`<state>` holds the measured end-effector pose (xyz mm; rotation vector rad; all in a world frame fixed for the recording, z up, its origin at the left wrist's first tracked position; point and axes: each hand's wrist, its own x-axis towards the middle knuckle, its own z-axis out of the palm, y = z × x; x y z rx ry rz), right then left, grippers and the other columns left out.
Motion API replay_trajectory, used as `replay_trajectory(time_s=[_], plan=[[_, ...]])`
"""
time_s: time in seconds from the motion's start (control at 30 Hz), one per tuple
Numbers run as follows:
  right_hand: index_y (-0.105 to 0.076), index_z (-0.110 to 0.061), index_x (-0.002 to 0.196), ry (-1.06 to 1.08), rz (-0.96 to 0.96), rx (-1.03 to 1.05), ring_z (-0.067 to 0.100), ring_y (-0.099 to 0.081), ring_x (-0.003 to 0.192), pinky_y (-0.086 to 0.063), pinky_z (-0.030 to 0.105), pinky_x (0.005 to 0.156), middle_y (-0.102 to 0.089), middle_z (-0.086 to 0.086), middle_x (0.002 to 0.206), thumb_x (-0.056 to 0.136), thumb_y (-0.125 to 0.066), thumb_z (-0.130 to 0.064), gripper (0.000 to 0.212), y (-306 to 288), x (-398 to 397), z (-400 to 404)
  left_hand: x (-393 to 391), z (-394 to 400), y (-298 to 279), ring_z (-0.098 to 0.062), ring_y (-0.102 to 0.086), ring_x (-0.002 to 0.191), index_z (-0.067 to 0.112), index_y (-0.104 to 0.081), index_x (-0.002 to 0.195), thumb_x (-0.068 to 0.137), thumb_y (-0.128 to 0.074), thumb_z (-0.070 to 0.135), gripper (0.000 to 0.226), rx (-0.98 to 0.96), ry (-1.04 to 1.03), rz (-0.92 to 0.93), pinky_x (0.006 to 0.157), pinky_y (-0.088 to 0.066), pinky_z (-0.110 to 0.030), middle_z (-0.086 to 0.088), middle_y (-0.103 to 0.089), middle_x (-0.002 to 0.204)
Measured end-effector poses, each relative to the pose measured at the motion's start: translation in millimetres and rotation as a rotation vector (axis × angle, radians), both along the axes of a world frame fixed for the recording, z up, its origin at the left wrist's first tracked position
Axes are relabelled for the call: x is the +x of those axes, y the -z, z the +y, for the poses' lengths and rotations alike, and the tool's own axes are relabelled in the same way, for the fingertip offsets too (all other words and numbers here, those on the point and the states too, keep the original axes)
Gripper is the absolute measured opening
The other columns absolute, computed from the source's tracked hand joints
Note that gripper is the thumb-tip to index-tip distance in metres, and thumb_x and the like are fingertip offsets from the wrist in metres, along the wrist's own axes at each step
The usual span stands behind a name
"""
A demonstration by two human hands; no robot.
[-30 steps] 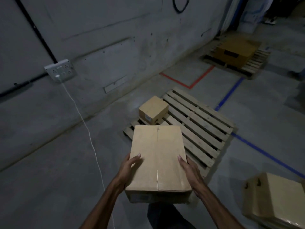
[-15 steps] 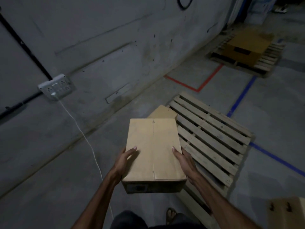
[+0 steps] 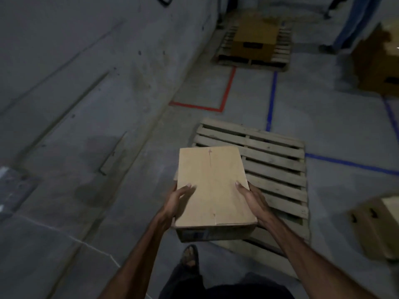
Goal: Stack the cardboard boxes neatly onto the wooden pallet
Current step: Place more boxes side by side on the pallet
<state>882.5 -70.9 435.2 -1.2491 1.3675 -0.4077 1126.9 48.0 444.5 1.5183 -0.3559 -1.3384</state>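
Observation:
I carry a flat cardboard box (image 3: 212,186) in both hands over the left near part of the wooden pallet (image 3: 274,167). My left hand (image 3: 178,198) grips its left side, thumb on the top face. My right hand (image 3: 251,198) grips its right side, thumb also on top. The box is level, with its taped seam running away from me. The small box seen earlier on the pallet is hidden behind the carried one.
A concrete wall runs along the left. Another cardboard box (image 3: 375,225) lies on the floor at right. A far pallet (image 3: 252,59) bears a large box (image 3: 253,38). A person's legs (image 3: 354,24) and a further box (image 3: 377,65) stand at top right. Red and blue tape lines mark the floor.
I have stepped closer and turned right; the pallet now lies straight ahead and the carried box covers the small box. Both hands keep the same hold.

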Motion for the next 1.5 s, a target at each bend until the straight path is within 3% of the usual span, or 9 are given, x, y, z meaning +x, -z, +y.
replay_trajectory(time_s=[0.07,0.13,0.47,0.63,0.77,0.97,1.23,1.33,1.5], plan=[[-0.072,-0.035,0.124,0.073,0.018,-0.005,0.021,-0.068,0.107,-0.054,0.037,0.093,-0.073,-0.006,0.118,0.089,-0.062,-0.070,0.051,-6.9,12.5,-0.5,21.2,-21.9,-1.2,-0.033,-0.066,0.122,0.004,-0.061,0.136,0.097,-0.068,0.021,0.043,0.009,0.069,-0.033,0.113,-0.047,-0.053,-0.016,-0.070,0.130],[-0.073,-0.029,0.125,0.159,0.040,-0.010,0.021,-0.065,0.107,-0.050,0.034,0.088,-0.071,-0.005,0.116,0.096,-0.062,-0.059,0.043,-7.3,23.2,-3.6,38.6,-43.6,-2.5,-0.031,-0.068,0.120,0.013,-0.062,0.135,0.090,-0.075,0.034,0.051,0.017,0.184,-0.088,0.110,-0.048,-0.055,-0.009,-0.073,0.126],[-0.066,-0.029,0.137,0.377,0.078,0.024,0.023,-0.062,0.119,-0.049,0.040,0.103,-0.068,-0.005,0.131,0.094,-0.062,-0.065,0.057,21.0,27.9,-51.1,50.6,-147.8,28.9,-0.023,-0.066,0.116,0.025,-0.060,0.134,0.090,-0.077,0.037,0.049,0.041,0.427,-0.142,0.103,-0.052,-0.044,0.001,-0.071,0.124],[-0.063,-0.027,0.139,0.426,0.076,0.023,0.019,-0.060,0.111,-0.044,0.033,0.091,-0.065,-0.005,0.124,0.099,-0.060,-0.054,0.049,56.1,26.6,-97.8,47.7,-196.3,77.9,-0.021,-0.068,0.111,0.025,-0.056,0.138,0.092,-0.075,0.034,0.051,0.066,0.441,-0.148,0.098,-0.054,-0.041,0.000,-0.071,0.126],[-0.063,-0.028,0.139,0.408,0.110,-0.001,0.022,-0.061,0.111,-0.045,0.036,0.090,-0.066,-0.004,0.124,0.100,-0.057,-0.056,0.049,116.2,28.4,-134.1,50.9,-229.5,142.0,-0.012,-0.071,0.104,0.023,-0.058,0.137,0.096,-0.071,0.023,0.043,0.063,0.440,-0.157,0.082,-0.055,-0.025,0.003,-0.073,0.122],[-0.061,-0.027,0.141,0.404,0.139,-0.041,0.022,-0.058,0.117,-0.046,0.042,0.104,-0.065,-0.001,0.131,0.098,-0.059,-0.059,0.054,245.7,39.8,-174.8,60.3,-278.1,271.0,-0.022,-0.072,0.109,0.018,-0.064,0.137,0.093,-0.073,0.013,0.045,0.094,0.412,-0.248,0.098,-0.058,-0.041,-0.002,-0.075,0.121],[-0.063,-0.032,0.137,0.341,0.155,-0.082,0.026,-0.066,0.114,-0.052,0.055,0.102,-0.071,-0.001,0.127,0.080,-0.052,-0.081,0.076,422.6,53.8,-219.4,81.1,-320.5,425.3,-0.020,-0.070,0.108,0.018,-0.065,0.136,0.088,-0.078,0.027,0.050,0.156,0.516,-0.435,0.100,-0.057,-0.045,0.002,-0.074,0.122],[-0.064,-0.033,0.136,0.334,0.126,-0.089,0.024,-0.068,0.110,-0.054,0.054,0.100,-0.072,-0.002,0.123,0.081,-0.052,-0.079,0.073,464.2,59.5,-230.4,88.1,-330.8,469.8,-0.021,-0.071,0.107,0.019,-0.067,0.132,0.075,-0.080,0.039,0.062,0.169,0.529,-0.531,0.099,-0.058,-0.045,0.002,-0.074,0.120],[-0.062,-0.036,0.136,0.313,0.112,-0.114,0.024,-0.067,0.112,-0.054,0.056,0.099,-0.072,-0.004,0.125,0.075,-0.050,-0.085,0.079,518.9,61.4,-243.0,91.6,-351.4,513.3,-0.025,-0.066,0.109,0.012,-0.066,0.128,0.084,-0.082,0.038,0.054,0.202,0.667,-0.806,0.097,-0.056,-0.040,-0.004,-0.070,0.124]])
